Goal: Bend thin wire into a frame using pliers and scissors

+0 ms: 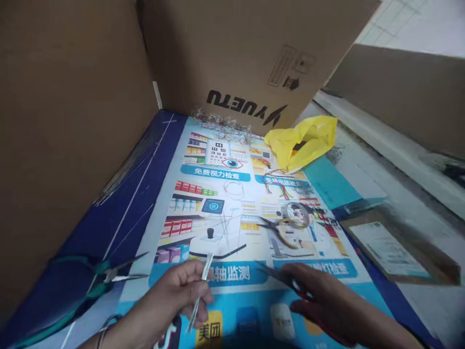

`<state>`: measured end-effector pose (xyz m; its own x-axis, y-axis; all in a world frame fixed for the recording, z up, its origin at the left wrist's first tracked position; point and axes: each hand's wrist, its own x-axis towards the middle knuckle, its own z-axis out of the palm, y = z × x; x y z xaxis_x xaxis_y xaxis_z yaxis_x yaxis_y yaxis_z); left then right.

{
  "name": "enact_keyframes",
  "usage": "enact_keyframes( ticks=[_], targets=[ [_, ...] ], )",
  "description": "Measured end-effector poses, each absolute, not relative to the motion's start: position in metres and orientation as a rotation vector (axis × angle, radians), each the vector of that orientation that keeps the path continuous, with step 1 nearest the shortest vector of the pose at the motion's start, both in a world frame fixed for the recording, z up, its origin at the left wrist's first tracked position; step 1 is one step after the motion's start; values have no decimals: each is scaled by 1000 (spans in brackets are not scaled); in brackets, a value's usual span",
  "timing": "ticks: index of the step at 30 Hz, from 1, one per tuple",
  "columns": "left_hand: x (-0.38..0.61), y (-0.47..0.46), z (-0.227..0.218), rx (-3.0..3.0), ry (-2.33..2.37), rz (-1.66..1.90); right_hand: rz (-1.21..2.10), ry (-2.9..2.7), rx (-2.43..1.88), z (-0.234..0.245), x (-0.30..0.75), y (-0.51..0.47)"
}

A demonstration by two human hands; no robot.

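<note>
At the front centre, my left hand [185, 295] is closed on a thin bundle of pale wires [205, 274], pinched between thumb and fingers and slanting upward. My right hand [323, 303], to its right, grips scissors [278, 277] whose blades point left toward the bundle without touching it. Long-nose pliers with green handles [105, 277] lie spread to the left of my left hand. Yellow-handled pliers [279, 229] rest beyond my right hand, beside a round ring-shaped object [298, 215]. Several thin loose wires [227, 228] lie on the printed poster [250, 286] in front of my hands.
Cardboard walls [225, 58] stand at the left and back. A heap of tangled wire scraps [225, 125] lies along the back wall. More long wires [125, 169] lie at left. A yellow bag [308, 138], coloured wires [281, 189] and a brown labelled packet [399, 247] are at right.
</note>
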<state>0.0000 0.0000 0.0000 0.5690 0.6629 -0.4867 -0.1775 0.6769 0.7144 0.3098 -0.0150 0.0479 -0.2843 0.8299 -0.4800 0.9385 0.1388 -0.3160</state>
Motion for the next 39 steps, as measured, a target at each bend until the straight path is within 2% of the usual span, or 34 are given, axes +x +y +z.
enact_keyframes(
  ticks=[2, 5, 7, 10, 12, 14, 15, 19, 22, 28, 39],
  targets=[
    [-4, 5, 3, 731, 905, 571, -729, 2294, 1815, 28, 355, -26],
    [-9, 14, 10, 891, 1035, 620, -319, 2425, 1882, 1, 408, -40],
    [-12, 21, 16, 1024, 1101, 639, -157, 2445, 1814, -10, 429, -44],
    [-12, 34, 26, 1197, 1178, 627, 32, 2379, 1807, -7, 439, -42],
    [-10, 46, 30, 1328, 1255, 596, 13, 2378, 1865, 7, 430, -35],
    [-6, 62, 32, 1469, 1348, 553, -208, 2460, 2034, 25, 406, -24],
    [-3, 72, 32, 1545, 1369, 540, -447, 2506, 2126, 34, 389, -18],
    [13, 114, 27, 1993, 1461, 489, -2080, 2122, 2090, 44, 309, 12],
    [22, 131, 22, 1994, 1484, 416, -2706, 1698, 2177, 28, 262, 36],
    [36, 114, 11, 1749, 1407, 345, -3240, 1326, 2023, 9, 220, 65],
    [39, 111, 9, 1210, 1329, 525, -3529, 992, 1826, 14, 221, 84]
  ],
)
